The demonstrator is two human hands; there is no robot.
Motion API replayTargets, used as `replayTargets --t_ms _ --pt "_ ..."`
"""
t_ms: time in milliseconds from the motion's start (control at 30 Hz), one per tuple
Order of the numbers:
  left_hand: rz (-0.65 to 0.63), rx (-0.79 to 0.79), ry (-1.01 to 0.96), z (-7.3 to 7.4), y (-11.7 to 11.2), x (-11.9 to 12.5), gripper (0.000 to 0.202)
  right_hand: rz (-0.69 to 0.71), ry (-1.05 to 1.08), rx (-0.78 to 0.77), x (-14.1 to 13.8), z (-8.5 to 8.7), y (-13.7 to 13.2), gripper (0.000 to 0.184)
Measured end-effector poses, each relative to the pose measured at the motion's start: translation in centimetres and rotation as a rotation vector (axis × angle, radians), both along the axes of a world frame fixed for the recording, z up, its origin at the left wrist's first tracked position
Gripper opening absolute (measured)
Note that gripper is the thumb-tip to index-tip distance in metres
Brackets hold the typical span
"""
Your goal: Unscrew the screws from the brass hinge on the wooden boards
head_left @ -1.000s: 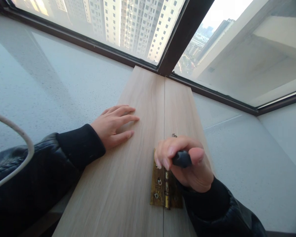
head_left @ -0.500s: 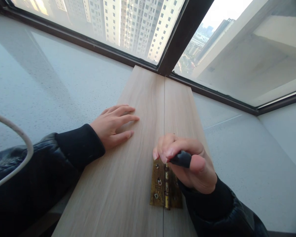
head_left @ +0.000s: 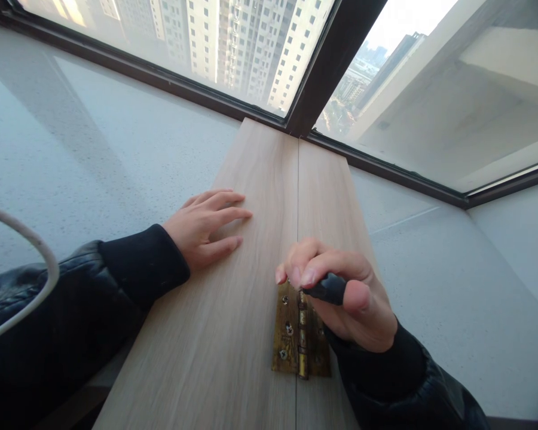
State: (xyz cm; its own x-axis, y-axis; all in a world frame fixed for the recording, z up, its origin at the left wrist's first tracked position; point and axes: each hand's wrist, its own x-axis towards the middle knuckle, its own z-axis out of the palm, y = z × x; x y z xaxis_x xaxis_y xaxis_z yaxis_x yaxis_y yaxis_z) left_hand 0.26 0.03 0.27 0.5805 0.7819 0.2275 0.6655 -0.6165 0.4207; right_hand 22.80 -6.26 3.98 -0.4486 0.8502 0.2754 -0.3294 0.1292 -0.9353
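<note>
your left hand (head_left: 204, 226) lay flat, fingers spread, gripping nothing, on the left of two wooden boards (head_left: 233, 286) set side by side. your right hand (head_left: 341, 292) was clenched round one dark tool handle (head_left: 328, 288), held over the top of one brass hinge (head_left: 296, 337) straddling the seam. three screws showed on its left leaf. one white cable (head_left: 31, 298) at far left.

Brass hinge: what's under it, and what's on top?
The brass hinge lies across the seam between two light wood boards. The right hand, gripping a dark tool handle, covers its upper right part; the tool's tip and any screws there are hidden.
</note>
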Motion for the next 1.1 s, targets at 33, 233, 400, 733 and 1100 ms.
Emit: replayTargets --t_ms 33,233,400,733,1100 --pt "0.001 -0.002 0.002 0.0 0.0 0.0 0.044 0.014 0.001 -0.001 -0.1 0.0 0.0 0.033" --pt "0.003 0.000 -0.004 -0.1 0.0 0.0 0.044 0.025 0.089 -0.111 -1.3 0.7 -0.2 0.046" --pt "0.005 0.000 -0.004 -0.1 0.0 0.0 0.044 -0.036 0.067 -0.040 -0.8 0.6 -0.2 0.021" --pt "0.003 -0.004 -0.003 0.0 0.0 0.0 0.044 0.016 0.101 -0.143 -1.4 0.6 -0.3 0.051" --pt "0.002 -0.001 -0.004 0.0 0.0 0.0 0.044 -0.017 0.086 -0.070 -1.1 0.3 -0.1 0.057"
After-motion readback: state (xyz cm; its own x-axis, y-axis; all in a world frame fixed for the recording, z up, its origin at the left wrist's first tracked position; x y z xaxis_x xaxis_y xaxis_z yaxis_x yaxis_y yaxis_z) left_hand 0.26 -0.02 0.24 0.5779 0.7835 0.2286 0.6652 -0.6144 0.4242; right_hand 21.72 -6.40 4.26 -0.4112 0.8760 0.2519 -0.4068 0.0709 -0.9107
